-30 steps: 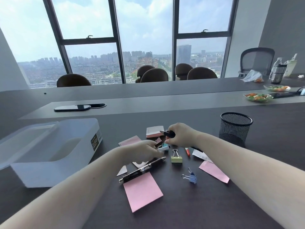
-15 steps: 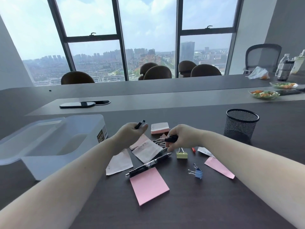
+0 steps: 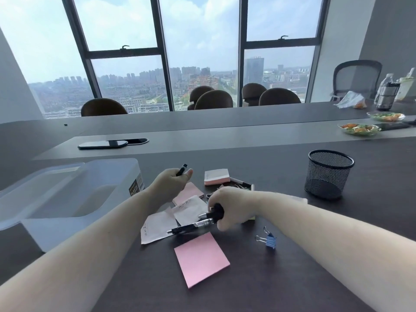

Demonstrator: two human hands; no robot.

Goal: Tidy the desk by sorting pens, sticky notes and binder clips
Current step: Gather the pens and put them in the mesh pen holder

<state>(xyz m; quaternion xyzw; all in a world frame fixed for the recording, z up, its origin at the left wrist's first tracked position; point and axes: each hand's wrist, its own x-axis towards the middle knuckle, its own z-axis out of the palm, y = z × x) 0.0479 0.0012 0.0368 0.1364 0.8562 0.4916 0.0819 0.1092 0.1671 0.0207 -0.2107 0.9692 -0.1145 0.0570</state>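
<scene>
The clear bin (image 3: 67, 199) sits at the table's (image 3: 337, 278) left edge. The left hand (image 3: 171, 183), raised beside it, pinches a small dark item (image 3: 181, 170), possibly a clip. The right hand (image 3: 227, 208) grips pens (image 3: 193, 226) low over the notes (image 3: 201, 258).

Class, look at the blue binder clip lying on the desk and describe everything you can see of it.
The blue binder clip is small, with a light blue body and two silvery wire handles pointing left and up. It lies alone on the dark desk, right of the large pink sticky note and near the right hand. Neither touches it.
</scene>
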